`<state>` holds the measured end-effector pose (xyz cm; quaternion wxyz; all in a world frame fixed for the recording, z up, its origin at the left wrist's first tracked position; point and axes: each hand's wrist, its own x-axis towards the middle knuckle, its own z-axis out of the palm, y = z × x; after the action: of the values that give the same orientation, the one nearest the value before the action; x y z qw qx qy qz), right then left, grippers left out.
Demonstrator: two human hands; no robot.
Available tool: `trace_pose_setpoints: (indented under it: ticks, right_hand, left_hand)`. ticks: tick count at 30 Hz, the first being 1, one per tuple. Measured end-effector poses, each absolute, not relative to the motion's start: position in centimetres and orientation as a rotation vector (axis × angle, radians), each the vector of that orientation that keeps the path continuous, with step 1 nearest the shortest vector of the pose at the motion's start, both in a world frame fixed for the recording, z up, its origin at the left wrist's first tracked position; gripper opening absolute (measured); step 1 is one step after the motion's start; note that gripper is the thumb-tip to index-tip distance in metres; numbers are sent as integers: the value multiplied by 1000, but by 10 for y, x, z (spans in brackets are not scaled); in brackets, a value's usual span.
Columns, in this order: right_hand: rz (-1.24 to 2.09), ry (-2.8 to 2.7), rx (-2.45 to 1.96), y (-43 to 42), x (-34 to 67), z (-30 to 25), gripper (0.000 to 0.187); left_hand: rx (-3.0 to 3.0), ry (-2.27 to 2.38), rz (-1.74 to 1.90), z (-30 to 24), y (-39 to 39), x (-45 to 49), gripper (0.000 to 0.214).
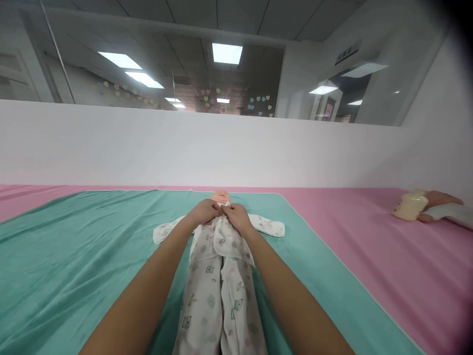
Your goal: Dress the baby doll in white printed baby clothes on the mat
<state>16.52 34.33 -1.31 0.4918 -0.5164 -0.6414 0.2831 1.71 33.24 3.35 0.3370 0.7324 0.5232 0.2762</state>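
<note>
A baby doll [220,196] lies on its back on a teal towel [74,246], head away from me. It wears a white printed sleepsuit [218,276] with the sleeves spread out to both sides. My left hand [204,212] and my right hand [236,217] meet at the doll's collar, just below its chin. Both have their fingers pinched together on the sleepsuit's neck opening. My forearms run along either side of the doll's body.
The towel lies on a pink-covered surface [369,236] against a white wall. At the far right another person's hand [439,207] rests on the pink cover beside a pale cream bottle [410,206].
</note>
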Motion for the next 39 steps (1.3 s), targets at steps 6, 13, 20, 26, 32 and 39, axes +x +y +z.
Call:
trace_pose_setpoints:
  ticks: [6,13,20,26,32,39]
  right_hand:
    - [927,-1632,-1291,345,172,-12,29]
    - [1174,-1336,-1093,343,168,-14,20]
    - [1192,-1226,-1034,339,162,-14,18]
    - [1119,-1214,-1009,336,162,-16,20]
    - [1165,-1202,-951,337,165,-17,24]
    - [1180,-1193,-918,339,165,-19,26]
  left_hand:
    - [1757,1347,746,37,332,12,17]
    - [1467,1197,928,31,332,9,22]
    - [1405,1077,1011,21,331,11,19]
    - [1457,1041,1023,18,332,13,13]
    - [1597,1094,1039,17,330,17,12]
    - [1652,1085,1047,13,334,18,16]
